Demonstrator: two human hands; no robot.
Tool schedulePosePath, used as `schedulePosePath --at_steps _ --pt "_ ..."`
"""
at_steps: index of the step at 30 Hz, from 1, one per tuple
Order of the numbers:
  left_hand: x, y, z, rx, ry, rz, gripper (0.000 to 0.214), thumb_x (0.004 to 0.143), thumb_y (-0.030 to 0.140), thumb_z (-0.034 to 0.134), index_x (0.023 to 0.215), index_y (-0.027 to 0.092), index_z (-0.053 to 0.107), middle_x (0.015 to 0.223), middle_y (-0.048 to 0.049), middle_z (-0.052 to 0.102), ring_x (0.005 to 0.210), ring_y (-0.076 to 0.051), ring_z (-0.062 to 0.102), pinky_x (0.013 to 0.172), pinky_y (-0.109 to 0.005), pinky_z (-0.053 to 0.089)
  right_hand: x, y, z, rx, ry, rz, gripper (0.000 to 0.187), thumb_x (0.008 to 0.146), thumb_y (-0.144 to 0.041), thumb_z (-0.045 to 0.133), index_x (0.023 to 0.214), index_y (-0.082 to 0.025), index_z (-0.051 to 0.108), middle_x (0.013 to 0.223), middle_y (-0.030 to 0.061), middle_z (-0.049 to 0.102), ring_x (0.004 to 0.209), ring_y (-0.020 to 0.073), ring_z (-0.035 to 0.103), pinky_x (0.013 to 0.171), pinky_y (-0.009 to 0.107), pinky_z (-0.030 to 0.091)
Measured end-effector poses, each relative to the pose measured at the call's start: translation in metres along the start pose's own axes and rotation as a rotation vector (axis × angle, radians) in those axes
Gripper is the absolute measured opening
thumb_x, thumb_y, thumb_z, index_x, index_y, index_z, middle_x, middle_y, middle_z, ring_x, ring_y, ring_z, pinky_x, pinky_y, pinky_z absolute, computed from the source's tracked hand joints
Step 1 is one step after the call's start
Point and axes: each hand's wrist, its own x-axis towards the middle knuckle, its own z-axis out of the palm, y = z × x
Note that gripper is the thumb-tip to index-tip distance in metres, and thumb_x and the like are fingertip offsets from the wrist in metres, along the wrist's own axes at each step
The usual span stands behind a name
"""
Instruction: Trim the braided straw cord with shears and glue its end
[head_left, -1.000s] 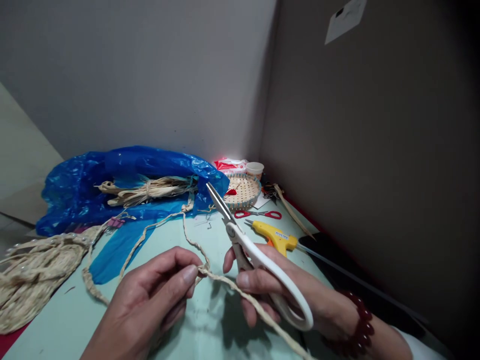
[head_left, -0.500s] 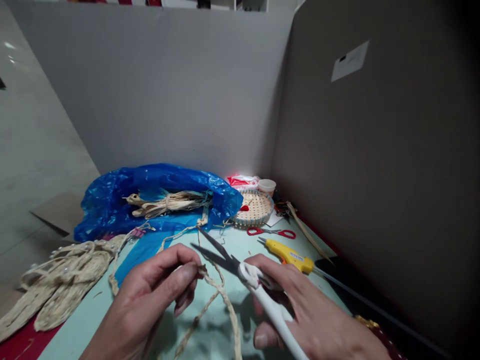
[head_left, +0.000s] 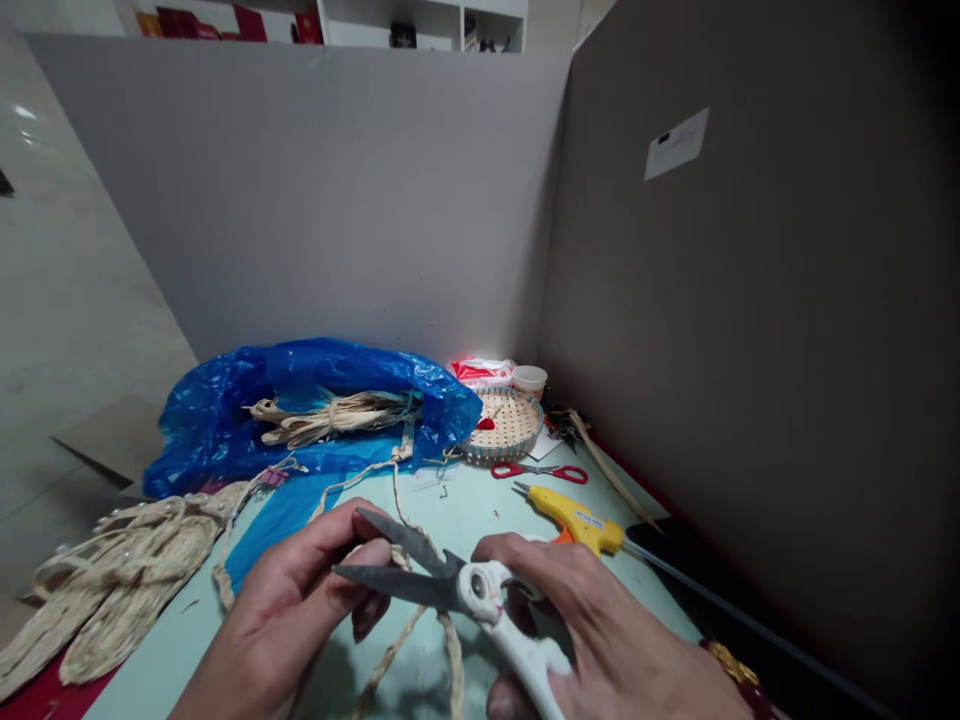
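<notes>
In my right hand (head_left: pixel 585 625) is a pair of white-handled scissors (head_left: pixel 431 580), with the dark blades spread apart and pointing left. The blades lie across the fingertips of my left hand (head_left: pixel 300 600), which pinches the end of a braided straw cord (head_left: pixel 452 650). Part of that end is hidden behind the blades, so I cannot tell whether they touch the cord. Two lengths of cord hang down from there toward the near edge of the view. Another thin stretch of straw cord (head_left: pixel 352 480) runs back over the table.
A blue plastic bag (head_left: pixel 217 400) holds a bundle of straw strips (head_left: pixel 345 415). Woven straw sandals (head_left: pixel 142 580) with beads lie at left. Farther right are red-handled scissors (head_left: pixel 540 471), a yellow glue gun (head_left: pixel 581 518), a round woven basket (head_left: pixel 510 425) and a paper cup (head_left: pixel 529 381). Grey partitions (head_left: pixel 337 200) enclose the table.
The white-handled scissors have moved left and down, bringing their spread blades over my left fingertips. My left hand keeps its pinch on the cord. The camera view has tipped slightly upward.
</notes>
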Motion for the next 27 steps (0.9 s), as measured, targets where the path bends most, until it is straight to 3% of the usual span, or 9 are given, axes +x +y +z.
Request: schedulePosePath --at_steps 5,11,18,23,27 --pt "0.000 0.003 0.001 -0.029 -0.006 0.036 0.032 0.065 0.056 0.078 0.065 0.024 0.074 0.056 0.0044 0.045 0.052 -0.011 0.036 0.048 -0.021 0.033 0.001 0.001 0.001 0.026 0.012 -0.009 0.046 0.062 -0.040 0.083 0.098 -0.026 0.060 0.078 -0.0020 0.064 0.068 0.0194 0.058 0.065 0.026 0.042" --pt "-0.001 0.002 0.000 -0.043 -0.029 0.014 0.034 0.066 0.055 0.077 0.061 0.022 0.072 0.059 0.0021 0.051 0.054 -0.013 0.041 0.050 -0.025 0.035 0.000 0.001 -0.001 0.073 -0.026 0.006 0.042 0.058 -0.028 0.083 0.093 -0.027 0.059 0.073 -0.0042 0.060 0.065 0.0170 0.054 0.060 0.023 0.040" --pt "-0.006 -0.004 0.004 -0.211 -0.034 -0.043 0.027 0.065 0.047 0.081 0.067 0.021 0.073 0.059 0.0029 0.050 0.055 -0.011 0.040 0.052 -0.023 0.034 -0.006 -0.001 0.009 0.063 0.026 0.008 0.024 0.072 -0.028 0.063 0.096 -0.027 0.060 0.074 -0.0018 0.063 0.066 0.0180 0.056 0.062 0.026 0.042" --pt "-0.006 -0.004 0.005 -0.206 -0.008 -0.078 0.029 0.066 0.048 0.081 0.067 0.020 0.073 0.057 0.0032 0.050 0.056 -0.012 0.039 0.054 -0.023 0.035 -0.006 0.001 0.010 0.121 0.017 0.017 0.012 0.080 -0.034 0.061 0.087 -0.024 0.061 0.071 -0.0013 0.061 0.065 0.0167 0.054 0.059 0.025 0.041" --pt "-0.004 -0.003 0.004 -0.210 -0.001 -0.099 0.027 0.065 0.047 0.082 0.072 0.022 0.073 0.061 0.0038 0.051 0.057 -0.012 0.040 0.055 -0.023 0.035 -0.001 0.005 0.012 0.282 0.006 0.046 0.017 0.078 -0.037 0.068 0.087 -0.024 0.061 0.071 -0.0026 0.058 0.064 0.0147 0.050 0.057 0.024 0.038"
